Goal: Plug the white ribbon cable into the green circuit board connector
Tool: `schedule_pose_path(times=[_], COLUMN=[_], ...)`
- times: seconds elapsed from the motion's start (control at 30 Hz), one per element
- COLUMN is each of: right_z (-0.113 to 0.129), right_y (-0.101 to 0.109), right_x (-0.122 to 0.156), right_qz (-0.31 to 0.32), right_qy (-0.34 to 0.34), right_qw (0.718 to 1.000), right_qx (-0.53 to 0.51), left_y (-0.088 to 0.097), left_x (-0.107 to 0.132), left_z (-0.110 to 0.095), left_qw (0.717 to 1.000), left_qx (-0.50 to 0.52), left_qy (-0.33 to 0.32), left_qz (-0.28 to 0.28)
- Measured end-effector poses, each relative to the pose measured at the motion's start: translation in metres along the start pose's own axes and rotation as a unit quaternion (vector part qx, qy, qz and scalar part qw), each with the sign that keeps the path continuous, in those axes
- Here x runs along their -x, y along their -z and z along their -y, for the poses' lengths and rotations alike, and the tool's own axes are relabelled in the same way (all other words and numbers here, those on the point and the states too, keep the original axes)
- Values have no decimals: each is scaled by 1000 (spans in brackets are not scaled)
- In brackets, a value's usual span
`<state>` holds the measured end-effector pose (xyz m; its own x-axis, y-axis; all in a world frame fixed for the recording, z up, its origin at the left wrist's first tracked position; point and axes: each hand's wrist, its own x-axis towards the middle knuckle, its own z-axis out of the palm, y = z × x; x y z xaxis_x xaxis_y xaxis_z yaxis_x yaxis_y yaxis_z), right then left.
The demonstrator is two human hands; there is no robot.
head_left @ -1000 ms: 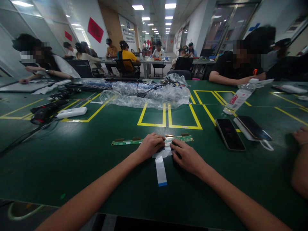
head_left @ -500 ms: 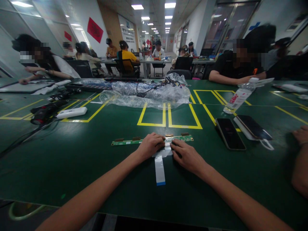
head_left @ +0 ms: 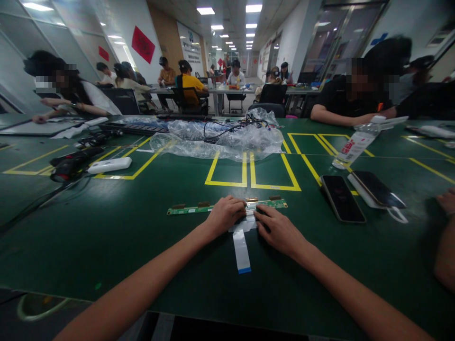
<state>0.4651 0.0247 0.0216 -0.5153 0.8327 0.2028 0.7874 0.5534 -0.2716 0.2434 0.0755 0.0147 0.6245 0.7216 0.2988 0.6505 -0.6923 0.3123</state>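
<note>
A long, narrow green circuit board (head_left: 188,210) lies across the green table in front of me, with several brown flex tabs along its far edge. From its middle a white flat ribbon cable (head_left: 241,251) runs toward me and ends in a blue strip. My left hand (head_left: 227,213) is closed at the cable's left edge, fingertips by the board's connector. Opposite it, my right hand (head_left: 277,227) pinches the right edge with curled fingers. Translucent film or tape (head_left: 245,226) crosses the cable between the hands. My fingers partly hide the join of cable and board.
Clear plastic wrap (head_left: 213,142) with black cables lies farther back. At the right are a phone (head_left: 343,199), a second phone on a white power bank (head_left: 377,188) and a bottle (head_left: 357,144). A black device (head_left: 76,163) lies left. Co-workers sit around; one's arm (head_left: 446,241) is at the right edge.
The cable's blue end has swung slightly to the right. Both hands keep nearly the same hold by the connector; the whole view has shifted a little.
</note>
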Motion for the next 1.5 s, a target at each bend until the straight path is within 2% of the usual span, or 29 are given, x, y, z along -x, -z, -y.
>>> schedule_pose_path(times=[0.5, 0.77, 1.5], right_z=[1, -4, 0], right_y=[-1, 3, 3], right_x=[-3, -2, -2], right_qz=[0, -3, -10], right_qy=[-2, 2, -4], right_qw=[1000, 1000, 1000], right_qx=[1, -29, -18], left_y=[4, -4, -7], left_x=[2, 3, 4], left_z=[-2, 5, 1], left_qw=[1000, 1000, 999], left_qx=[-21, 8, -36], left_qy=[-2, -20, -22], left_qz=[7, -14, -19])
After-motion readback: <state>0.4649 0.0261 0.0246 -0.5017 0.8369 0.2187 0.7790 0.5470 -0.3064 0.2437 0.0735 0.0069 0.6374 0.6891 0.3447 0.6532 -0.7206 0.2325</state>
